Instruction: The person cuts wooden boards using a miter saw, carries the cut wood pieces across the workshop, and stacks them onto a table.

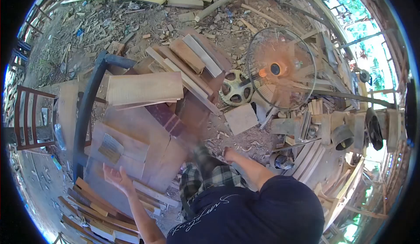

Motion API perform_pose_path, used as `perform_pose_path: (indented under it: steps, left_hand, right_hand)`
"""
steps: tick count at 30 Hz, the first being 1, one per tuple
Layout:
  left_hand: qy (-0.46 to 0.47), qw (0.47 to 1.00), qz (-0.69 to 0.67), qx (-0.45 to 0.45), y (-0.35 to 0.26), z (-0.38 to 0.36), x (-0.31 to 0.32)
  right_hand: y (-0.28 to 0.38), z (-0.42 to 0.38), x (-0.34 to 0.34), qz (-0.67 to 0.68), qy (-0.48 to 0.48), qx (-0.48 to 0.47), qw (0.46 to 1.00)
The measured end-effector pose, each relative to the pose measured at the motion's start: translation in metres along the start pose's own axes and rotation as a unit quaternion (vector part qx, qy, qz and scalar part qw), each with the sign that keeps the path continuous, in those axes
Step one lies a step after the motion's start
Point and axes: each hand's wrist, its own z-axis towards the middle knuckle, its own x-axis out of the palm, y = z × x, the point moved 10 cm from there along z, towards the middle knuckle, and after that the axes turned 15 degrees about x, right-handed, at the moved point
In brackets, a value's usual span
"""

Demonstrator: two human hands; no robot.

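My left hand (117, 178) is raised over a wooden board (127, 147), palm partly up and fingers apart, with nothing in it. A sheet of paper with writing (110, 148) lies on the board just beyond it. My right hand (228, 154) hangs near my right thigh, its fingers curled in; what it holds, if anything, is too small to make out. Ahead of me, light planks (144, 88) lie across a dark red wooden piece (168, 118). More boards (188, 56) are stacked beside them.
A round fan (274, 69) stands ahead on the right, by a spoked wheel-like base (236, 87). A dark curved frame (83, 112) rises on the left near a wooden chair (33, 117). Curved wood pieces (94, 209) lie at the lower left. Scraps cover the ground.
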Motion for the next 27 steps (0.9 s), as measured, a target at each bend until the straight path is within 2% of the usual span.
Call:
perform_pose_path:
  steps: [1, 2, 3, 5, 6, 7, 9, 10, 11, 13, 14, 15, 16, 18, 19, 20, 22, 23, 25, 26, 27]
  left_hand:
    - [0.001, 1.0, 0.019, 0.019, -0.022, -0.004, -0.003]
    - [0.058, 0.998, 0.021, 0.002, -0.016, -0.012, 0.003]
    - [0.057, 0.998, 0.016, 0.005, -0.009, -0.024, 0.006]
    - [0.069, 0.973, -0.214, -0.054, 0.009, -0.05, 0.036]
    - [0.108, 0.947, -0.264, -0.145, -0.004, -0.068, 0.051]
    - [0.146, 0.91, -0.311, -0.234, -0.029, -0.095, 0.07]
    - [0.214, 0.813, -0.465, -0.279, -0.082, -0.145, 0.111]
    - [0.277, 0.746, -0.514, -0.319, -0.113, -0.177, 0.131]
    - [0.332, 0.672, -0.559, -0.355, -0.146, -0.209, 0.144]
    - [0.302, 0.564, -0.647, -0.414, -0.212, -0.252, 0.143]
    - [0.341, 0.481, -0.703, -0.399, -0.245, -0.268, 0.149]
    - [0.375, 0.393, -0.75, -0.377, -0.267, -0.282, 0.149]
    - [0.354, 0.407, -0.753, -0.377, -0.252, -0.292, 0.146]
    - [0.463, 0.638, -0.541, -0.292, -0.202, -0.33, 0.14]
    - [0.431, 0.658, -0.54, -0.3, -0.199, -0.332, 0.12]
    - [0.455, 0.668, -0.49, -0.326, -0.201, -0.344, 0.096]
    - [0.49, 0.675, -0.407, -0.372, -0.171, -0.387, 0.065]
    - [0.469, 0.686, -0.408, -0.378, -0.144, -0.406, 0.052]
    - [0.538, 0.732, -0.268, -0.321, -0.095, -0.446, 0.02]
    - [0.532, 0.735, -0.267, -0.325, -0.09, -0.461, 0.004]
    - [0.539, 0.788, -0.15, -0.258, -0.078, -0.465, -0.015]
  right_hand:
    - [-0.012, -0.025, -0.024, 0.109, -0.059, 0.058, 0.991]
    - [-0.011, -0.037, -0.029, 0.111, -0.066, 0.057, 0.99]
    - [-0.01, -0.045, -0.035, 0.118, -0.071, 0.055, 0.989]
    - [0.01, -0.073, -0.07, 0.16, -0.076, 0.038, 0.983]
    - [0.04, -0.104, -0.11, 0.194, -0.076, 0.023, 0.978]
    - [0.072, -0.139, -0.156, 0.247, -0.121, -0.022, 0.961]
    - [0.134, -0.215, -0.237, 0.315, -0.204, -0.128, 0.918]
    - [0.158, -0.251, -0.264, 0.328, -0.239, -0.19, 0.894]
    - [0.17, -0.269, -0.267, 0.323, -0.228, -0.198, 0.897]
    - [0.194, -0.334, -0.283, 0.285, -0.353, -0.375, 0.809]
    - [0.188, -0.335, -0.27, 0.284, -0.339, -0.39, 0.807]
    - [0.179, -0.327, -0.247, 0.209, -0.357, -0.374, 0.83]
    - [0.168, -0.319, -0.222, 0.132, -0.371, -0.358, 0.847]
    - [0.127, -0.284, -0.18, 0.042, -0.334, -0.27, 0.902]
    - [0.097, -0.268, -0.159, 0.105, -0.249, -0.236, 0.934]
    - [0.061, -0.255, -0.13, 0.16, -0.159, -0.194, 0.955]
    - [-0.026, -0.232, -0.057, 0.122, -0.122, -0.179, 0.969]
    - [-0.064, -0.235, -0.031, 0.087, -0.112, -0.165, 0.976]
    - [-0.131, -0.253, 0.007, 0.042, -0.096, -0.165, 0.981]
    - [-0.158, -0.268, 0.025, 0.033, -0.086, -0.176, 0.98]
    - [-0.195, -0.279, 0.05, 0.102, -0.042, -0.124, 0.986]
